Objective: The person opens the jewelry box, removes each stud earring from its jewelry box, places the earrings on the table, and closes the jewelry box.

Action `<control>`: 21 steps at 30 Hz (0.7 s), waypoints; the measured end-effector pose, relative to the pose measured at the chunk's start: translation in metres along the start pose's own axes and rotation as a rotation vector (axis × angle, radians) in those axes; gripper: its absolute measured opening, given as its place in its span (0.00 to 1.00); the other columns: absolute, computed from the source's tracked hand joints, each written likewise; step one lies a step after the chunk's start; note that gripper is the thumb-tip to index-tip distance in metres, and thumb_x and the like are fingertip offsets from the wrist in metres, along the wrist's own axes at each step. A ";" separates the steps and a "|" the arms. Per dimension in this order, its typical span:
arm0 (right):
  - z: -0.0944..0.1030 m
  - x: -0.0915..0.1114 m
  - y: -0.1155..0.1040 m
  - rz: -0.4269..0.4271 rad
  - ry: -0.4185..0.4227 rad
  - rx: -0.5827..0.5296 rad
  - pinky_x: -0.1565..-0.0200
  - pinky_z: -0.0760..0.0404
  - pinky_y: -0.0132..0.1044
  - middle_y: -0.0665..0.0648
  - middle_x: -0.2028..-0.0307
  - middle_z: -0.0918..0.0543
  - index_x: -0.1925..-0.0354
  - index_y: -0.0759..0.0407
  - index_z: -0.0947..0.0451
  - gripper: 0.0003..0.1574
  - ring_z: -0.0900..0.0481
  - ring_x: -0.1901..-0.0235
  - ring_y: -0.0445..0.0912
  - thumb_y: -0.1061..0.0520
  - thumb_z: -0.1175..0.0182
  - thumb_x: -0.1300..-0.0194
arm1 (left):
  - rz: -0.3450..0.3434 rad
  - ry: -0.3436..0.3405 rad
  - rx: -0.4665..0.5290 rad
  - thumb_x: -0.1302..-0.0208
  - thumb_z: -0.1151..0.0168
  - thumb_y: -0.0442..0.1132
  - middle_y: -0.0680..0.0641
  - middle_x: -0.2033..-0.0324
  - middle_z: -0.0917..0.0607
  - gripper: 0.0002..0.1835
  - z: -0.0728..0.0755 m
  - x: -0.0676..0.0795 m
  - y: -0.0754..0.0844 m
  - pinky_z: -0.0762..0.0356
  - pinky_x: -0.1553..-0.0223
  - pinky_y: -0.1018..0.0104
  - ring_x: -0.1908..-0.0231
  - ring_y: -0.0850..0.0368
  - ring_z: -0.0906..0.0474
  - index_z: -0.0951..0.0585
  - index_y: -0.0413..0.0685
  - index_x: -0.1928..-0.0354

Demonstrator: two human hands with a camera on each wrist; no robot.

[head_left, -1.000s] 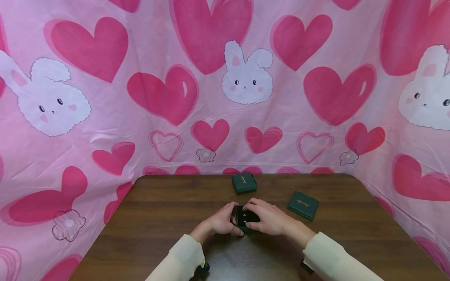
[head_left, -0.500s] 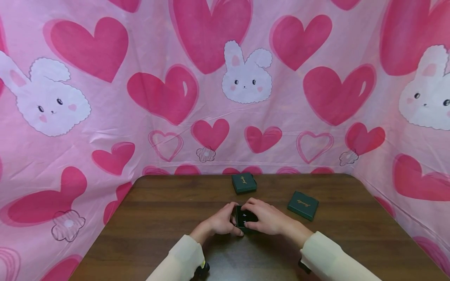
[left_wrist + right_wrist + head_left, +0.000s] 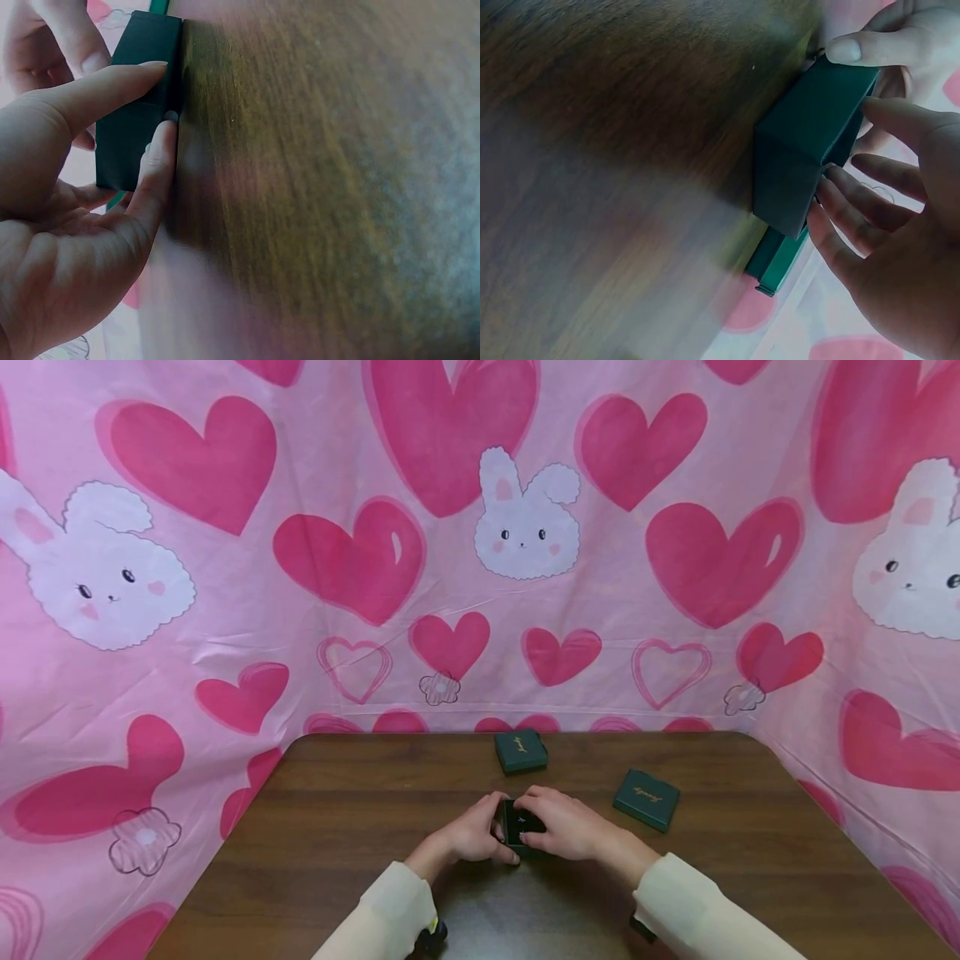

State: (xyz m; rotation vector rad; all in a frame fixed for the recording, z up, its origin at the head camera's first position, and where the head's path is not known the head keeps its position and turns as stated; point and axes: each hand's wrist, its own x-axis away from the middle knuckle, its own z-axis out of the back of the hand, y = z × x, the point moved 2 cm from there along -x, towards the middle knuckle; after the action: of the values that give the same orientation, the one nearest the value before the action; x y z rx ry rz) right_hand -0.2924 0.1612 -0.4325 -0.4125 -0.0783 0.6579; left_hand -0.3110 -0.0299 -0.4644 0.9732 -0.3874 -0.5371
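A small dark green jewelry box [image 3: 513, 843] stands with its top open between both hands, a black insert [image 3: 514, 814] showing inside. Tiny silvery star-like earrings [image 3: 522, 820] sit on that insert. My left hand [image 3: 472, 831] holds the box from the left, its thumb along the near side wall and other fingers around the far side. From the right, my right hand [image 3: 573, 827] reaches over the opening and covers part of the insert. In the right wrist view the fingertips [image 3: 829, 176] of that hand rest at the upper rim of the box [image 3: 802, 112], fingers spread and only slightly bent.
Two flat dark green lids [image 3: 521, 752] with gold lettering lie on the brown wooden table [image 3: 360, 793]: one behind the hands near the back edge, another lid [image 3: 647, 799] to the right. A pink cloth [image 3: 315, 602] with hearts and rabbits surrounds the table.
My right hand has shifted slightly left over the box, covering a little more of the insert. The left hand, the box and both lids stay in place.
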 end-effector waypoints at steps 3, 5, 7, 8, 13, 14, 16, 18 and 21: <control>-0.001 -0.001 0.000 0.004 -0.002 0.004 0.46 0.19 0.52 0.57 0.49 0.19 0.40 0.61 0.21 0.26 0.21 0.53 0.49 0.51 0.32 0.32 | 0.002 0.005 0.004 0.54 0.19 0.28 0.42 0.54 0.28 0.41 0.000 0.000 0.000 0.28 0.62 0.63 0.59 0.50 0.29 0.31 0.44 0.37; -0.002 -0.002 0.000 0.005 -0.004 0.007 0.47 0.19 0.52 0.57 0.49 0.19 0.40 0.61 0.21 0.26 0.20 0.53 0.49 0.52 0.32 0.32 | 0.007 0.006 0.007 0.54 0.19 0.28 0.41 0.54 0.28 0.41 0.000 0.000 0.000 0.28 0.62 0.63 0.59 0.50 0.29 0.31 0.44 0.37; -0.003 -0.003 0.001 0.004 -0.004 0.006 0.47 0.19 0.52 0.57 0.50 0.19 0.41 0.61 0.21 0.25 0.20 0.53 0.49 0.52 0.32 0.32 | 0.011 0.006 0.005 0.53 0.19 0.28 0.41 0.54 0.28 0.41 0.000 0.000 0.000 0.28 0.62 0.63 0.59 0.50 0.28 0.31 0.43 0.37; -0.003 -0.004 0.001 0.004 -0.002 0.006 0.47 0.19 0.52 0.57 0.50 0.19 0.41 0.61 0.20 0.25 0.20 0.54 0.49 0.53 0.32 0.32 | 0.012 0.005 0.004 0.53 0.19 0.29 0.42 0.54 0.28 0.41 0.000 0.000 0.000 0.28 0.62 0.64 0.59 0.50 0.28 0.31 0.44 0.37; -0.003 -0.005 0.002 0.006 0.011 0.016 0.48 0.19 0.51 0.56 0.52 0.19 0.42 0.61 0.20 0.23 0.21 0.56 0.48 0.54 0.31 0.33 | 0.012 0.005 -0.002 0.53 0.19 0.29 0.42 0.54 0.28 0.41 0.000 -0.001 0.000 0.28 0.62 0.64 0.60 0.50 0.28 0.31 0.44 0.37; -0.004 -0.005 0.003 0.006 0.014 0.023 0.48 0.19 0.51 0.56 0.52 0.19 0.42 0.61 0.20 0.23 0.22 0.56 0.48 0.54 0.31 0.33 | 0.013 0.006 -0.003 0.53 0.19 0.28 0.42 0.54 0.28 0.41 0.000 -0.001 0.000 0.28 0.62 0.64 0.59 0.50 0.28 0.31 0.44 0.37; -0.004 -0.005 0.003 0.008 0.020 0.031 0.48 0.19 0.51 0.56 0.52 0.19 0.42 0.61 0.20 0.23 0.22 0.56 0.48 0.55 0.31 0.33 | 0.011 0.009 -0.002 0.53 0.19 0.28 0.42 0.55 0.28 0.41 0.000 -0.001 0.001 0.29 0.62 0.64 0.60 0.50 0.28 0.31 0.43 0.37; -0.005 -0.005 0.003 0.014 0.027 0.036 0.48 0.19 0.51 0.56 0.53 0.19 0.43 0.61 0.19 0.22 0.21 0.56 0.48 0.55 0.31 0.33 | 0.012 0.011 0.002 0.54 0.19 0.28 0.42 0.54 0.28 0.42 0.000 0.000 0.001 0.28 0.62 0.64 0.60 0.50 0.28 0.31 0.43 0.37; -0.006 -0.005 0.003 0.036 0.040 0.049 0.50 0.18 0.50 0.56 0.54 0.19 0.45 0.62 0.19 0.21 0.21 0.57 0.47 0.57 0.31 0.33 | 0.015 0.013 0.007 0.54 0.19 0.27 0.42 0.54 0.28 0.42 -0.001 0.001 0.002 0.28 0.63 0.64 0.60 0.50 0.28 0.31 0.43 0.37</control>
State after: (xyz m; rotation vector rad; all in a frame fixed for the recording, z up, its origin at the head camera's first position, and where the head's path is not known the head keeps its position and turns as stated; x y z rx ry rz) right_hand -0.2966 0.1587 -0.4386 -0.3810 -0.0165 0.6852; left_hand -0.3091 -0.0286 -0.4632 0.9793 -0.3850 -0.5166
